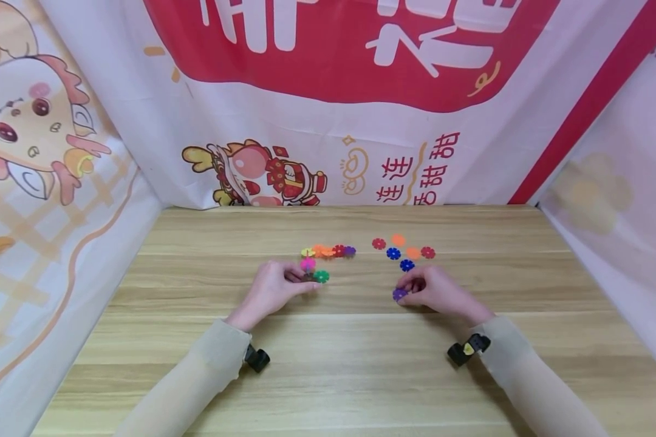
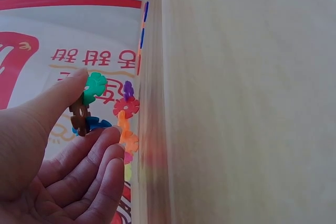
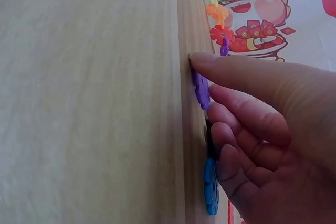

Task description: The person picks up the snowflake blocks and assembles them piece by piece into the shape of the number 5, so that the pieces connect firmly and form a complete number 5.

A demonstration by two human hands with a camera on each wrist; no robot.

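My left hand (image 1: 275,287) grips one end of a chain of interlocking plastic snowflake discs. A brown disc (image 2: 80,118) lies between its thumb and fingers, with a green disc (image 2: 95,87) at the thumb tip and a blue disc (image 2: 98,124) beside the fingertips. From there the chain bends through a pink disc (image 1: 308,264), a yellow disc (image 1: 307,252), orange discs (image 1: 320,250) and a red disc (image 1: 339,250) to a purple disc (image 1: 350,250). My right hand (image 1: 436,290) pinches a separate purple disc (image 3: 200,90) between thumb and forefinger, low over the table.
Beyond the right hand, several loose discs lie on the wooden table (image 1: 328,364): red (image 1: 379,243), orange (image 1: 398,240) and blue (image 1: 393,254), with another blue disc (image 1: 407,265) close to the fingers. A printed cloth (image 1: 284,121) hangs along the back edge.
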